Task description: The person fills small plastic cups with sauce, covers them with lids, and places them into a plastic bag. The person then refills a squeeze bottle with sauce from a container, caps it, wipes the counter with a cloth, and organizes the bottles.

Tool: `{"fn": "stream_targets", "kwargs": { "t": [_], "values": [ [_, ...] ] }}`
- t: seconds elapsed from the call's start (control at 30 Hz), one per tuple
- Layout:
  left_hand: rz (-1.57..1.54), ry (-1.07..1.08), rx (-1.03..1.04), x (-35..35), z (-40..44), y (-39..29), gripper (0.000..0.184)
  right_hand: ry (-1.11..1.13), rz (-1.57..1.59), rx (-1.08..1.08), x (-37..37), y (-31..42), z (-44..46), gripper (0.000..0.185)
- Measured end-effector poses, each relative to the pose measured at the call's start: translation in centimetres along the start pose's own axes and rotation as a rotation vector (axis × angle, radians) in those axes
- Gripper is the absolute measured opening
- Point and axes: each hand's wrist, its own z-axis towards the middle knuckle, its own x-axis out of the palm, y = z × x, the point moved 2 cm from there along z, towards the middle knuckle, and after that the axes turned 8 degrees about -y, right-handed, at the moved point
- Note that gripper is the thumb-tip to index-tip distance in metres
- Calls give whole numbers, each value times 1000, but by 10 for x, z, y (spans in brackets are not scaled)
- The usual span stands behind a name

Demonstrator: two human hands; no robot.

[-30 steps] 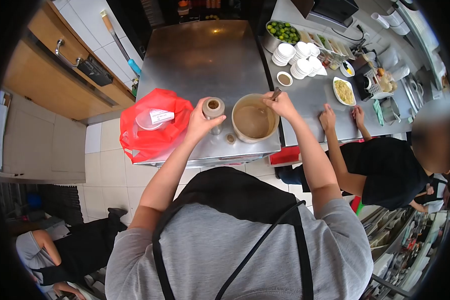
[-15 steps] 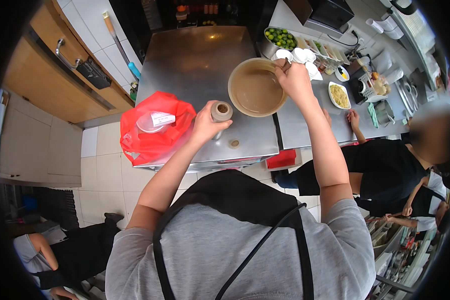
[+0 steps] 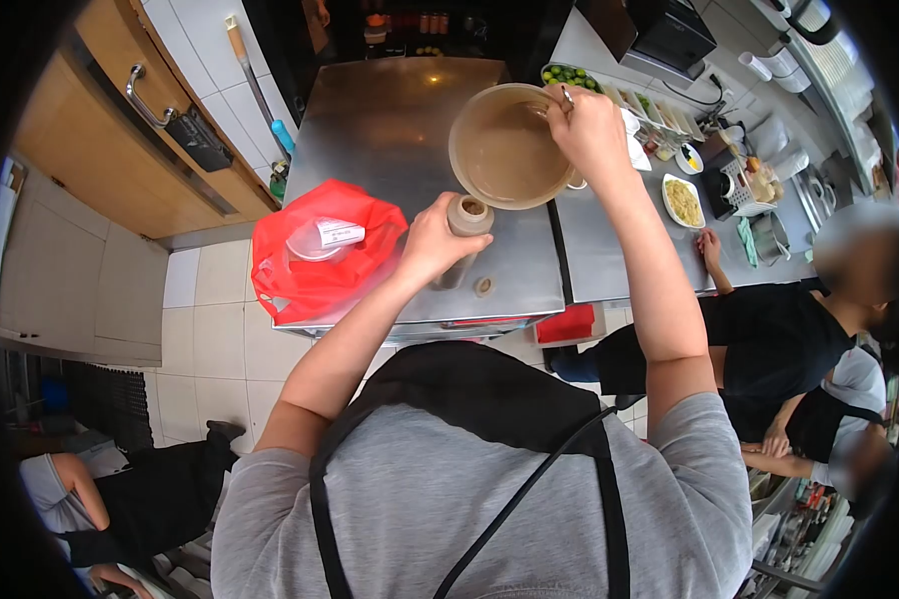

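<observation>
At the frame's centre, a round beige container point(image 3: 514, 150) of smooth brown liquid tips slightly beside an open, narrow-necked bottle point(image 3: 466, 218). The right hand point(image 3: 591, 135), upper centre, grips the container's rim, arm extended; the left hand point(image 3: 438, 242) wraps the bottle, thumb across its neck.

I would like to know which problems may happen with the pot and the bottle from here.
The wide rim of the pot is close to the narrow mouth of the bottle, so the liquid might spill onto the left hand. The right hand holds the pot at one side, so it may tip suddenly.
</observation>
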Motion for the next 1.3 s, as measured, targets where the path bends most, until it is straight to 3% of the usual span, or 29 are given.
{"fn": "stream_targets", "kwargs": {
  "t": [0.93, 1.03, 1.1, 1.3],
  "values": [
    [-71, -27, 20, -10, 2, -9, 56, -23, -131, -93, -9, 24, 16, 18],
    [-64, -27, 13, -11, 1, -9, 56, -95, -69, -140, -9, 24, 17, 10],
    [-64, -27, 9, -12, 1, -8, 57, -23, -156, -116, -8, 22, 18, 18],
    [-56, -19, 19, -11, 2, -3, 56, -22, -185, -127, -7, 21, 20, 19]
  ]
}}
